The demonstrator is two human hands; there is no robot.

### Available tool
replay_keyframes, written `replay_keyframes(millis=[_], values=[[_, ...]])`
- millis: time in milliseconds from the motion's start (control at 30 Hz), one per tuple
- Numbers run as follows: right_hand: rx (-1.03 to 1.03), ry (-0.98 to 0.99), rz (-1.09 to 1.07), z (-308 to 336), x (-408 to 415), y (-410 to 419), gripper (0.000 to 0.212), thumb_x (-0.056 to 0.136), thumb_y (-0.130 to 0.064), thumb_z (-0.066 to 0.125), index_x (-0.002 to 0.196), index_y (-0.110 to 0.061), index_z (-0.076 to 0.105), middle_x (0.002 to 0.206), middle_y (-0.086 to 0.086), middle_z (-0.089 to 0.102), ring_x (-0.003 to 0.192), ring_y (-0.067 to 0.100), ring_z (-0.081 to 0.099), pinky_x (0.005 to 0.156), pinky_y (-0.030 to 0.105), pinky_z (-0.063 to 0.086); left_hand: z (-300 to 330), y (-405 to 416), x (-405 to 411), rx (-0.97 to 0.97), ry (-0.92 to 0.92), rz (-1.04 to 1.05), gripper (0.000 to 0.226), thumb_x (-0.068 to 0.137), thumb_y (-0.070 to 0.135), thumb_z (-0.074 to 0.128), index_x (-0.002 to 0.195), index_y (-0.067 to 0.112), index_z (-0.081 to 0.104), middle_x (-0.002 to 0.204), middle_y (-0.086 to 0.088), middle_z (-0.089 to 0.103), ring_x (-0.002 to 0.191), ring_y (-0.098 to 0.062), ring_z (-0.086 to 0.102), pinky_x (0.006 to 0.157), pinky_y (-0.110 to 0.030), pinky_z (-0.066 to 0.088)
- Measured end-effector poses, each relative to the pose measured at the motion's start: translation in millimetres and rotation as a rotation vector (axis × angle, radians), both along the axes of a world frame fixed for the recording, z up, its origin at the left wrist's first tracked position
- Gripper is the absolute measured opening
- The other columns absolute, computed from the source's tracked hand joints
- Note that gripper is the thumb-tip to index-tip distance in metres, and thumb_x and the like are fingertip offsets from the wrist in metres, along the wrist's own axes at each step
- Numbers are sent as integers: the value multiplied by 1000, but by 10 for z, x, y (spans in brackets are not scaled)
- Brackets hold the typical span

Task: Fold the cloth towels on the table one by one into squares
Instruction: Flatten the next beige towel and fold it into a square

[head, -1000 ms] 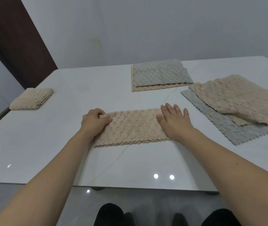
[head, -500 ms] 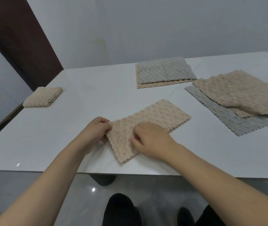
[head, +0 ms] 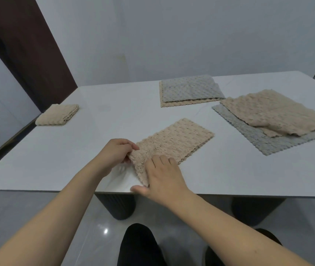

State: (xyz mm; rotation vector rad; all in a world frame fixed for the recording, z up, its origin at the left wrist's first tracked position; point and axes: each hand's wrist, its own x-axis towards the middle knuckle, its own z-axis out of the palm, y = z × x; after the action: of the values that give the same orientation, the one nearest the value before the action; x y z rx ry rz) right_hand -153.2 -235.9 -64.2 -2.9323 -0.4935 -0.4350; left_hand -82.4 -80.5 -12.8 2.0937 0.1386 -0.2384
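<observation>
A beige towel (head: pixel 177 140), folded into a long strip, lies slanted on the white table (head: pixel 76 150) near its front edge. My left hand (head: pixel 117 153) pinches the strip's near left corner with curled fingers. My right hand (head: pixel 163 178) grips the near end of the strip, thumb under the cloth and fingers on top, right at the table's edge. The near end is lifted and bunched a little between both hands.
A folded beige square (head: pixel 58 115) sits at the table's left edge. A grey towel on a beige one (head: pixel 189 91) lies at the back. A crumpled beige towel (head: pixel 271 112) rests on a flat grey one (head: pixel 279 142) at the right.
The strip has been turned from lying sideways to slanting away to the right. My right hand came off its right end and now grips the near end beside my left hand.
</observation>
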Motion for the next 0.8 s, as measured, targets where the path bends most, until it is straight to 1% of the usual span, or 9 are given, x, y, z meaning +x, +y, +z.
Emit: replay_keyframes(millis=[67,200,267,367,433,500,567,667,800], values=[[3,5,-9,-7,-20,-14,60,76,-67,39,87,-13,62,84,5,59,77,25,55,67,39,45,65,10,-10,44,26,-49,39,86,-6,39,92,8,75,74,-10,64,60,-19,62,65,-29,44],[-12,-21,18,-5,-38,-41,24,71,-34,66,78,-13,61,76,5,58,66,25,57,56,35,42,184,59,-8,150,78,-218,39,82,-10,46,98,14,72,78,-9,74,72,-12,71,74,-30,48],[0,-10,28,34,-41,-71,24,71,-35,68,79,-13,61,76,5,59,67,25,58,55,34,41,244,54,22,179,61,-253,33,83,-8,53,99,14,72,80,-9,75,77,-13,72,74,-28,49],[8,42,43,132,-37,-134,40,86,-45,55,104,-10,58,99,8,60,91,28,57,69,37,39,324,0,93,163,0,-277,19,86,-3,59,96,7,72,81,-7,76,74,-14,71,72,-28,48],[42,73,35,191,-30,-179,36,92,-38,49,114,-10,50,109,9,58,100,30,55,70,36,33,356,-60,152,165,-15,-314,12,89,4,60,94,1,71,77,-6,76,67,-14,66,71,-30,47],[168,108,-25,273,-16,-231,26,94,-28,45,112,-10,46,105,10,61,93,31,58,64,33,31,362,-137,224,193,-35,-326,11,90,11,63,88,2,70,69,-3,70,60,-14,52,63,-28,41],[309,191,-89,378,35,-308,22,95,-29,41,107,-10,46,95,9,60,81,30,55,62,34,32,344,-228,317,207,-79,-307,15,90,16,68,79,6,65,63,2,56,58,-11,41,54,-23,32],[395,278,-171,502,165,-487,16,96,-26,36,96,-12,44,90,7,55,76,27,46,64,34,32,299,-394,466,103,-113,-277,17,91,20,70,82,6,65,70,5,59,62,-6,50,57,-18,38],[413,276,-278,521,442,-757,20,97,-28,34,89,-13,44,96,10,60,83,30,52,66,35,37,195,-638,678,2,-131,-262,28,94,25,66,99,-2,67,86,-11,67,75,-15,60,70,-27,48]])
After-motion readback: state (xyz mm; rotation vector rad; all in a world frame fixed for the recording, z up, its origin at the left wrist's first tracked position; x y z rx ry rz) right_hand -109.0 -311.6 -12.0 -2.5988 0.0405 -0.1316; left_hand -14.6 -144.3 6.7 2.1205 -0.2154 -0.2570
